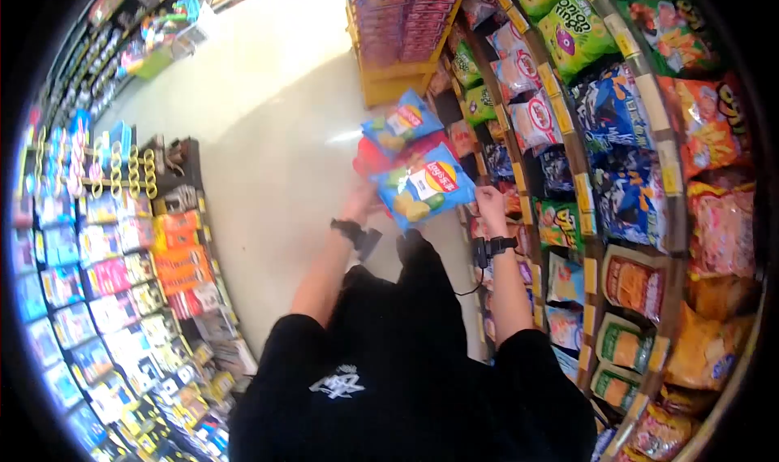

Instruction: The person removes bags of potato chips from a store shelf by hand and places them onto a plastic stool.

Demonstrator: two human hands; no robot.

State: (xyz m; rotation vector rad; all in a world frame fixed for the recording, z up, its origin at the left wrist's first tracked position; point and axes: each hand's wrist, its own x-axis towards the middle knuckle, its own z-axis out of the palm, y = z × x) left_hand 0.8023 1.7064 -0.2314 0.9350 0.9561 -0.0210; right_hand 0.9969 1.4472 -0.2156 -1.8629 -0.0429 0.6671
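A blue Lay's potato chip bag (430,187) is held up in front of my body, its printed face towards me. My right hand (489,205) pinches its right corner. Just beyond it is a second blue potato chip bag (400,123). A red object (370,158) shows between and beneath the two bags; its kind is mostly hidden. My left hand (362,202) is closed at the near left edge of the red object, its fingers partly covered by the nearer bag and blurred. Both wrists wear black straps with small devices.
On the right, curved shelves (578,161) hold many snack bags, among them green onion rings bags (573,28). A yellow display stand (398,82) rises ahead. Racks of small packaged goods (105,275) line the left. Pale floor (268,153) runs between them.
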